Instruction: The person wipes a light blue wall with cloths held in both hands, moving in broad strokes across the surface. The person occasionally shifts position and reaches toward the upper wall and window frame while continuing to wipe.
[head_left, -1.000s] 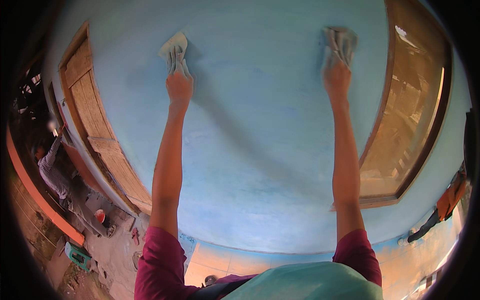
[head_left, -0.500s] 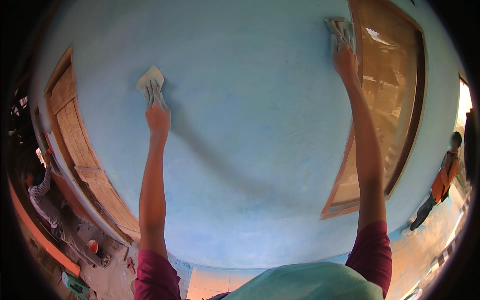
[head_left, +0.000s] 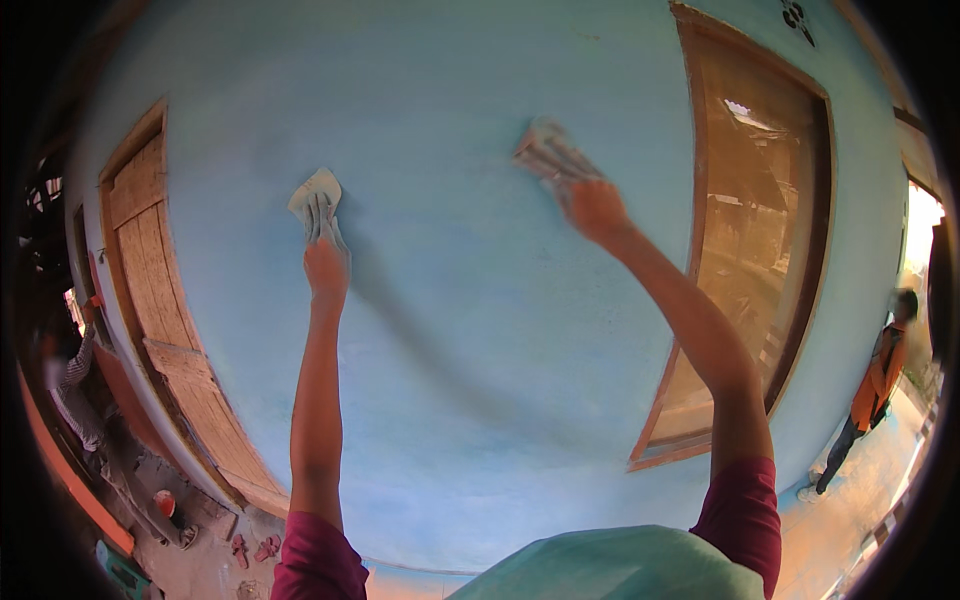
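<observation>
On the light blue wall [head_left: 450,330], my left hand [head_left: 322,240] presses a small cream sheet that looks like sandpaper [head_left: 318,186] against the surface. Its fingers are coated in pale dust and lie together over the sheet. My right hand [head_left: 590,195], somewhat blurred, is up higher and right of the wall's middle. Beneath its dusty fingers is another sheet of what looks like sandpaper [head_left: 527,146], its edge brownish. Both arms are raised, the left nearly straight and the right bent at the elbow.
A wood-framed glass window [head_left: 745,230] is set in the wall at right, a plank door or shutter [head_left: 165,270] at left. One person [head_left: 75,395] works at far left near a red bucket [head_left: 165,503]; another in orange [head_left: 875,385] stands far right. Sandals [head_left: 266,547] lie on the floor.
My right hand has moved left and down with its sheet, away from the window frame to the open wall. My left hand stays on about the same patch. The view has shifted slightly.
</observation>
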